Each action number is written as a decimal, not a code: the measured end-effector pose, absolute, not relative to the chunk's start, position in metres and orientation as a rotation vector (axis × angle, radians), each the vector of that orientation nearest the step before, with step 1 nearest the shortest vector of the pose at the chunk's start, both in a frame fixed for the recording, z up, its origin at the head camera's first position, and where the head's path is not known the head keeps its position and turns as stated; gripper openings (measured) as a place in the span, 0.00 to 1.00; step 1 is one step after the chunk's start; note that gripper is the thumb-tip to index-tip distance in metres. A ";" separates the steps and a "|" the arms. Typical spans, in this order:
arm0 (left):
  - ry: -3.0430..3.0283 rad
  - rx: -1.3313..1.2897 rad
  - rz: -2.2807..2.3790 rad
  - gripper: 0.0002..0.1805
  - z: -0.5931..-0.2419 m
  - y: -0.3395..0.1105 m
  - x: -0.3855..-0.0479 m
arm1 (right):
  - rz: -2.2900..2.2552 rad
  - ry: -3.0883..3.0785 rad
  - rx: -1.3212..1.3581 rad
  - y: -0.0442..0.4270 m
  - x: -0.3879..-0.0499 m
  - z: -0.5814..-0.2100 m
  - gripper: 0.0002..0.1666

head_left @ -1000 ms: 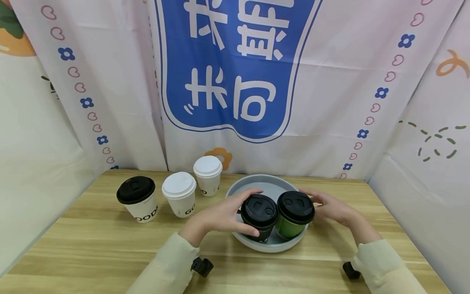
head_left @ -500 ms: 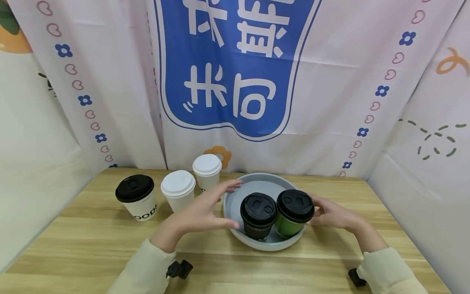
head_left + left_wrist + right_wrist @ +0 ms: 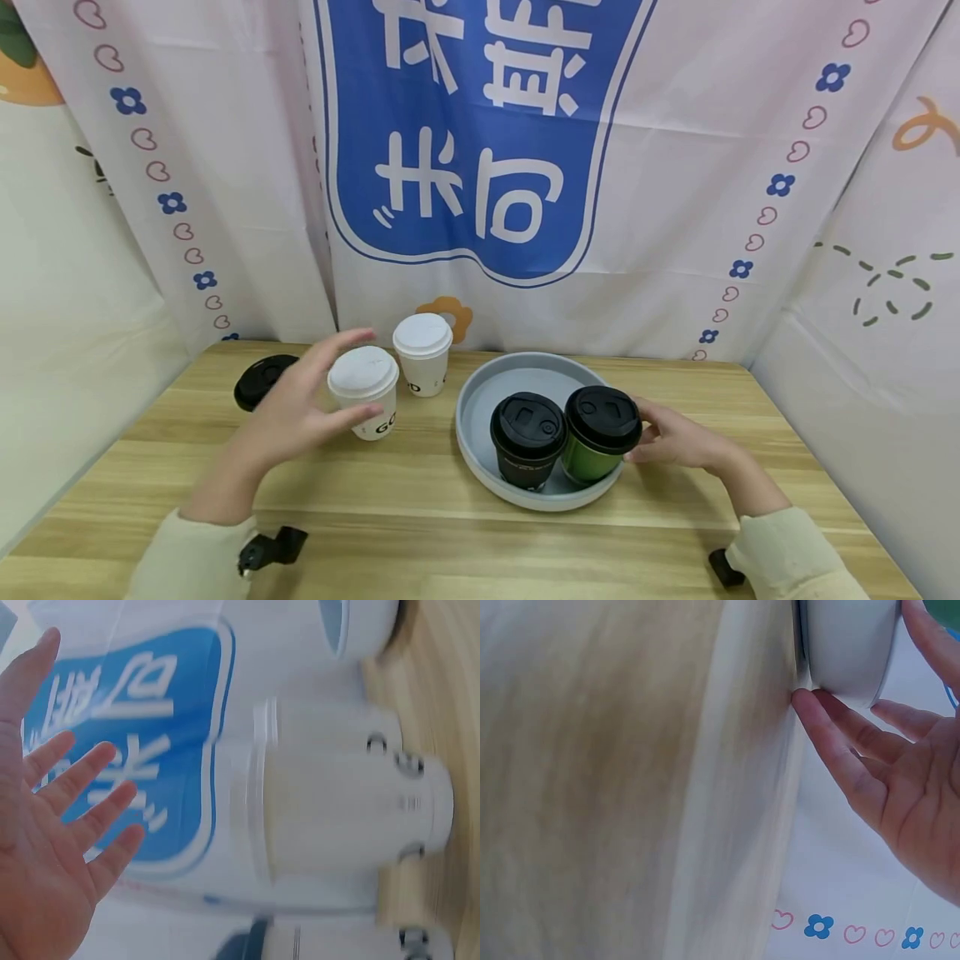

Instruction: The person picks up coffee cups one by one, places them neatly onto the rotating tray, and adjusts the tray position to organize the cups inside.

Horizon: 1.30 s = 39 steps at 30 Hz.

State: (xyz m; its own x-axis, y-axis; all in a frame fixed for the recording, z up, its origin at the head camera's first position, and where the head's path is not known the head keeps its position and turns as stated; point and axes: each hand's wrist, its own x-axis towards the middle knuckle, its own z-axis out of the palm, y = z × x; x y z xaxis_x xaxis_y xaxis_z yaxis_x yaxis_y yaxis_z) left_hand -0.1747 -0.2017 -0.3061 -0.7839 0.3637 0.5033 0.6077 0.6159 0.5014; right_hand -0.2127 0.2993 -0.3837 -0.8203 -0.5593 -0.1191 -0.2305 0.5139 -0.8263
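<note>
Over on the left of the worktop [image 3: 450,550], that's where the left hand [image 3: 292,421] hangs in the air, fingers and thumb spread wide apart! Just beside it stands the nearer white cup [image 3: 367,383], upright under its white lid; in the head view the thumb crosses in front of that cup, while the left wrist view shows a clear gap between the two. Behind the hand, look, a black-lidded cup [image 3: 260,382], and it's a blocked sight: from above only part of the lid peeps out. A farther white cup [image 3: 425,354] stands close to the backdrop [image 3: 675,167], partly hidden by its neighbour in the left wrist view.

Now across to the right, well apart from those three: the grey tray [image 3: 480,408] sits flat, carrying a black cup [image 3: 528,450] and a green cup [image 3: 588,461] side by side, both capped in black. The right hand [image 3: 678,437] is at the tray's right side, fingertips touching the outer wall, fingers loosely extended. That green cup gets in the way, its lid covering the edge where they meet in the head view. Along the back, a big blue panel [image 3: 450,167] fills the middle, its white characters lying sideways.
</note>
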 end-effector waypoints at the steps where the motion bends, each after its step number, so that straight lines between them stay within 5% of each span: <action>1: -2.490 -0.743 -0.957 0.47 -0.305 -0.208 -0.175 | -1.220 2.390 -0.654 0.299 -0.213 -0.384 0.52; 17: -2.440 -0.415 -1.111 0.43 -0.332 -0.290 -0.188 | -1.241 2.362 -0.696 0.300 -0.215 -0.386 0.51; 39: -2.684 -0.276 -1.190 0.63 -0.377 -0.328 -0.201 | -1.222 2.372 -0.684 0.303 -0.218 -0.389 0.52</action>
State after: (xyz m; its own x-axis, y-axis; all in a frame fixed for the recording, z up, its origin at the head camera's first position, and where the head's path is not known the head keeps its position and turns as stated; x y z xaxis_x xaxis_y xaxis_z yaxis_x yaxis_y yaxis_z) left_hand -0.2013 -0.3277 -0.3771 -0.9641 0.0914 0.2494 0.2462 0.6598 0.7100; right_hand -0.2181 0.3027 -0.3891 -0.8075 -0.5790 -0.1128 -0.2444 0.5024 -0.8294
